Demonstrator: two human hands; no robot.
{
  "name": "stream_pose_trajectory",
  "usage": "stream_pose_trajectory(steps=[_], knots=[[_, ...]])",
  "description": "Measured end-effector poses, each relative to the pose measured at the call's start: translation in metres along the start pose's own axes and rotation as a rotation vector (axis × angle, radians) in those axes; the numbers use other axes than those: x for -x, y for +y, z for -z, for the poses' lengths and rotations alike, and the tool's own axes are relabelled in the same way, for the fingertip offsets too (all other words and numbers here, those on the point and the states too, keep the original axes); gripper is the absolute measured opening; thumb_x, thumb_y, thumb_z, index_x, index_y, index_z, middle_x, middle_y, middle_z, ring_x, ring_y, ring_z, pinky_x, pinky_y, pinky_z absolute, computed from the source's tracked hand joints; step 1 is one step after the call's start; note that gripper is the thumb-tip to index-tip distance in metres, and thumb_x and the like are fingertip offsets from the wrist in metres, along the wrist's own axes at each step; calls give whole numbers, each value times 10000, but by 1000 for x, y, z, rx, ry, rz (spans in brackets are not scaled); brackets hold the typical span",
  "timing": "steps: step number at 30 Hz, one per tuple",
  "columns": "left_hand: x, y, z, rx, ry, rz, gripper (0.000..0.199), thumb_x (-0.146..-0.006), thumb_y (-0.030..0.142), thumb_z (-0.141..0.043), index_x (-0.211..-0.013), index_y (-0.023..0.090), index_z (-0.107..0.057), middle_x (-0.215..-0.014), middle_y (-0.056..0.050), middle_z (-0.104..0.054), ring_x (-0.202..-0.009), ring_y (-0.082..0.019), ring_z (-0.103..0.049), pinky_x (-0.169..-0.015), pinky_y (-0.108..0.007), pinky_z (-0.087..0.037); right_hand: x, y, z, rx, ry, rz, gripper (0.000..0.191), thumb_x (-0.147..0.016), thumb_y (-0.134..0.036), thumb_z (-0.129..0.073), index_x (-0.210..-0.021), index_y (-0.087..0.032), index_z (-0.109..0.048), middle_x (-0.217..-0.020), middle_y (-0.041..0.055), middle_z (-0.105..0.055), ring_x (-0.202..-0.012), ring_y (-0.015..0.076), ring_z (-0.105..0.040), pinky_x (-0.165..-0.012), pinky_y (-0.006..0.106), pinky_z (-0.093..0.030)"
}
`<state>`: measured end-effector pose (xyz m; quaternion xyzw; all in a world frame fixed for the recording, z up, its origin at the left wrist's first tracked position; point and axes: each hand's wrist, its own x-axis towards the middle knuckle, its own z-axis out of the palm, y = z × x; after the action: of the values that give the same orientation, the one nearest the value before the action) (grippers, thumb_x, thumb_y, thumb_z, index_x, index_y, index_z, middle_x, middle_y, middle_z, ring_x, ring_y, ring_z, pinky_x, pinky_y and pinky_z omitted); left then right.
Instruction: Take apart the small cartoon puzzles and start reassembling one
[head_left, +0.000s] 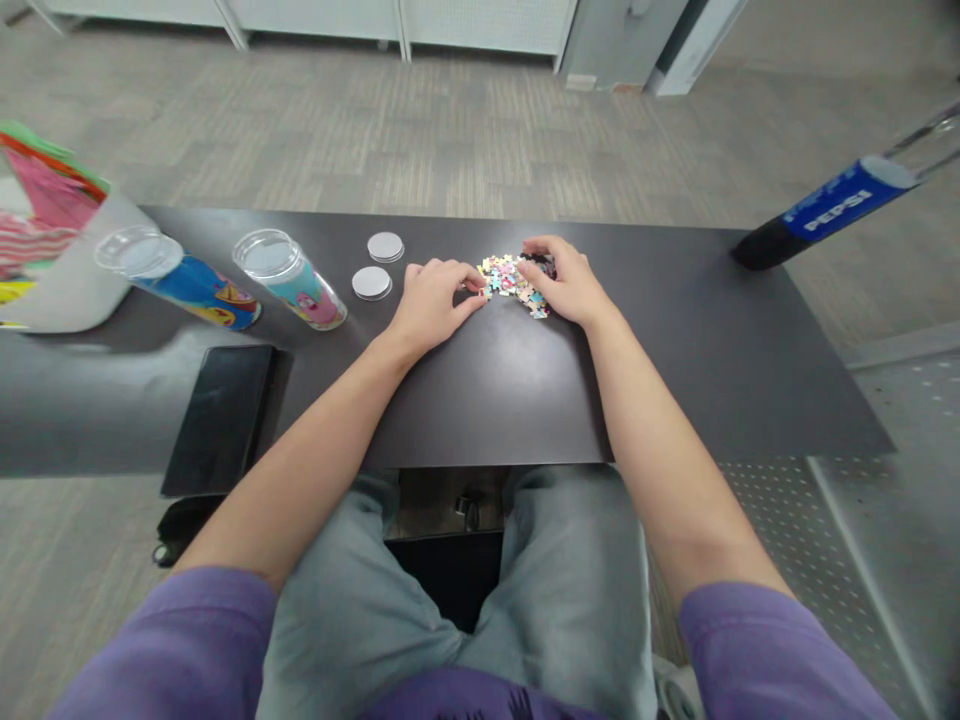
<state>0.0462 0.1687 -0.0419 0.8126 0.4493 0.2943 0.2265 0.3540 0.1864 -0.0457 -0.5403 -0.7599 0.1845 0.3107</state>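
A small heap of jigsaw puzzle pieces (504, 274) in mixed bright colours lies on the dark table (480, 400). At the heap's left edge is my left hand (436, 302), its fingers bent and the thumb slightly apart from the index finger. My right hand (566, 282) cups the right side of the heap with thumb and fingers apart, touching pieces there. Some pieces are hidden under the right hand. Two round white lids (372, 283) lie left of my left hand, one behind the other.
Left of the lids stand a clear-topped canister with a pink figure (304, 290) and a blue canister (199, 290). A white bin of colourful items (82, 290) is farther left. A black flat case (221, 415) lies near the front edge, and a Pepsi-labelled cylinder (832, 210) stands far right.
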Motion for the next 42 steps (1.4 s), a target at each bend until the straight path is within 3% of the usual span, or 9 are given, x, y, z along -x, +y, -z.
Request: stream_pose_trajectory(steps=[5, 10, 21, 26, 30, 33, 36, 39, 42], knots=[[2, 4, 3, -67, 18, 16, 145, -1078, 381, -948, -1215, 335, -939, -1347, -101, -861, -1280, -411, -707, -1275, -629, -428, -4, 1, -6, 7, 31, -5, 672, -1080, -843, -723, -1453, -294, -830, -1585, 220, -900, -1518, 492, -831, -1386, 734, -578], [3, 7, 5, -78, 11, 22, 95, -1081, 353, -951, -1165, 312, -933, -1329, -108, -843, -1340, -424, -697, -1311, -648, -399, -7, -1, -8, 8, 48, -30, 595, -1126, -857, -673, -1367, -337, -831, -1545, 164, -926, -1504, 483, -827, -1402, 751, -562], [0, 1, 1, 90, 35, 19, 140, -1030, 304, -932, -1123, 308, -828, -1166, -42, -919, -1171, -337, -778, -1340, -627, -426, -7, -4, -5, -66, 63, -70, 1064, -1028, -1232, -359, -1345, -333, -832, -1506, 180, -932, -1487, 479, -845, -1373, 675, -604], [4, 15, 23, 284, 47, 0, 160, -1034, 278, -846, -1194, 268, -860, -1185, -61, -941, -1095, -274, -829, -1166, -477, -583, -10, 1, -7, -62, 61, -74, 1149, -1032, -1248, -282, -1386, -304, -834, -1516, 199, -919, -1483, 458, -845, -1333, 614, -628], [36, 29, 48, 304, -36, -1, 222, -1016, 434, -870, -1128, 245, -910, -1113, -86, -959, -1022, -275, -832, -1032, -415, -636, -11, -1, -8, 70, 45, -30, 1039, -1164, -1110, -259, -1388, -297, -865, -1525, 197, -911, -1512, 453, -817, -1351, 619, -603], [72, 38, 52, 327, 0, 83, 285, -1021, 518, -871, -1104, 249, -916, -1084, -97, -960, -989, -286, -829, -974, -411, -654, -5, -7, -7, 180, -6, 42, 713, -1229, -899, -574, -1407, -302, -922, -1565, 183, -896, -1539, 473, -787, -1384, 678, -551], [97, 40, 46, 319, -74, 142, 305, -1017, 578, -882, -1063, 279, -923, -977, -70, -924, -900, -284, -785, -880, -404, -626, 0, -12, -6, 227, -6, 98, 435, -1159, -650, -848, -1390, -302, -970, -1614, 174, -874, -1563, 490, -762, -1408, 715, -503], [106, 35, 43, 253, -124, 120, 240, -1029, 523, -857, -1025, 296, -936, -936, -56, -879, -864, -276, -746, -843, -400, -577, 1, -11, -5, 214, 2, 115, 339, -1104, -507, -925, -1370, -309, -995, -1660, 159, -866, -1585, 494, -749, -1419, 716, -491], [106, 26, 44, 140, -41, 59, 187, -1036, 407, -803, -1014, 284, -942, -1026, -71, -863, -876, -258, -713, -874, -406, -568, 0, -8, -4, 177, -25, 111, 309, -1091, -478, -947, -1363, -344, -1001, -1685, 131, -866, -1590, 493, -742, -1414, 725, -501]])
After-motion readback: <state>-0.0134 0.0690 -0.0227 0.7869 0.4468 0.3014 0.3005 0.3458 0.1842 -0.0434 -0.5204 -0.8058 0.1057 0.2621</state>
